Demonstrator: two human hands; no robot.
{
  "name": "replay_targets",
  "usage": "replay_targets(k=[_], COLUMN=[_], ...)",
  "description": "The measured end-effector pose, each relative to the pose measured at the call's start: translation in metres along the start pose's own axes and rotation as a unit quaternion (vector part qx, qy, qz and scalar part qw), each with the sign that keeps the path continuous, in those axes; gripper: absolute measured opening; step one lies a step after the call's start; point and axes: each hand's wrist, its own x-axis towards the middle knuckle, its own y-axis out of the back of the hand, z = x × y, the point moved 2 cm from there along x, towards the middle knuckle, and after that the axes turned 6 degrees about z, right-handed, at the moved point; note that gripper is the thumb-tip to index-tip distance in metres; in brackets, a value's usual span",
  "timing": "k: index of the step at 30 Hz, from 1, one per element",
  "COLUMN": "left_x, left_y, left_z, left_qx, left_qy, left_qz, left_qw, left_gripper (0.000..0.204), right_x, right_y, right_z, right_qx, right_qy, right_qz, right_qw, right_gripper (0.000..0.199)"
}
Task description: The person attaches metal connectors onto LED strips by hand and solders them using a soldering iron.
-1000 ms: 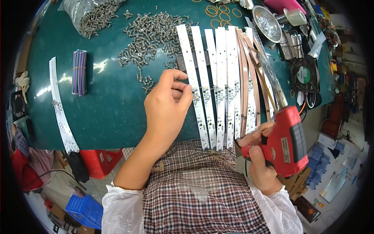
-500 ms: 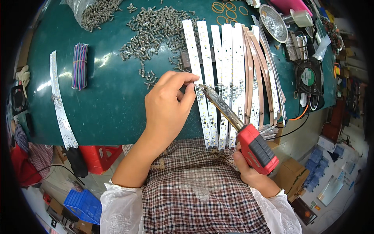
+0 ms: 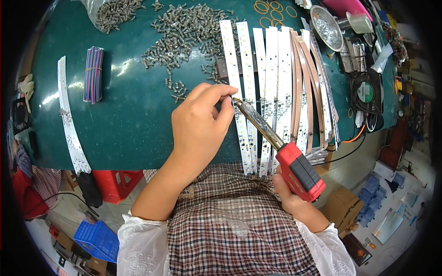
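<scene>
Head view: the left hand (image 3: 198, 124) pinches its fingers (image 3: 225, 108) shut on something small, probably a screw, too tiny to tell, over an LED strip (image 3: 239, 92) on the green worktop (image 3: 133, 115). The right hand (image 3: 287, 193) grips a red screwdriver (image 3: 299, 170), its long axis slanting up-left, tip at the pinch. The driver looks rigid and fairly heavy, best held by its body. Loose screws (image 3: 184, 27) lie beyond.
</scene>
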Motion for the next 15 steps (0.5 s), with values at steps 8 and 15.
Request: replay_targets(k=[8,15], left_x=[-0.0007,-0.0006], left_y=[-0.0011,-0.0018], left_z=[-0.0013,-0.0005], left_qx=[0.002,0.011], left_qy=[-0.009,-0.01], left_qz=[0.009,0.011], left_qw=[1.0,1.0], left_gripper=[0.017,0.018], right_x=[-0.0007,-0.0033], right_y=[-0.0008,-0.0005], right_z=[-0.0001,0.0007], right_qx=[0.012,0.016], right_qy=[0.009,-0.018], right_qz=[0.014,0.005], right_qw=[1.0,1.0], right_gripper=[0.023,0.022])
